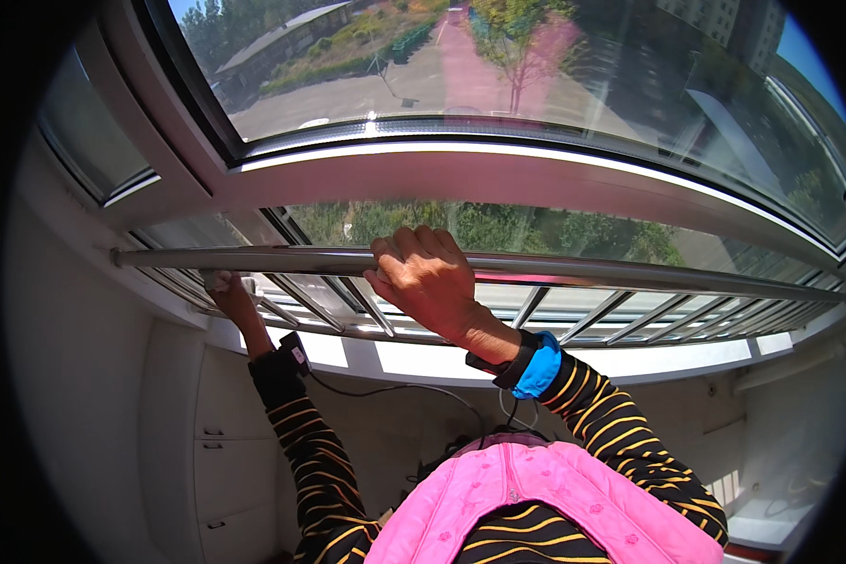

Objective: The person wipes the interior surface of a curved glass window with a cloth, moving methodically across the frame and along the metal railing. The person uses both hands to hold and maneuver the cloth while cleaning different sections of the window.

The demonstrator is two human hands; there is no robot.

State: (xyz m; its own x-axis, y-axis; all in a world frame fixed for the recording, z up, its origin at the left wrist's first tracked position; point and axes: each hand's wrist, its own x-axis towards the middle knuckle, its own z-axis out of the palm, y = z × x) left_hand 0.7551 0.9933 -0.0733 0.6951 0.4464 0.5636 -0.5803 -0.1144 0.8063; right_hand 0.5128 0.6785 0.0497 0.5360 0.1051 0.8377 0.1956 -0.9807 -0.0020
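The right hand's fingers curl over the top of the rail [573,268] near its middle, grasping it; the right hand [428,282] shows its back. The left hand [233,296] is at the rail's underside, near its left end, beside a small pale item; whether its fingers grip this cannot be told. The rail runs horizontally across the window [395,94], above slanting metal bars [597,317]. A blue band [539,367] circles the right wrist; a black device [294,352] sits at the left. Below are the sunlit sill [630,362] and a white cabinet [230,475].
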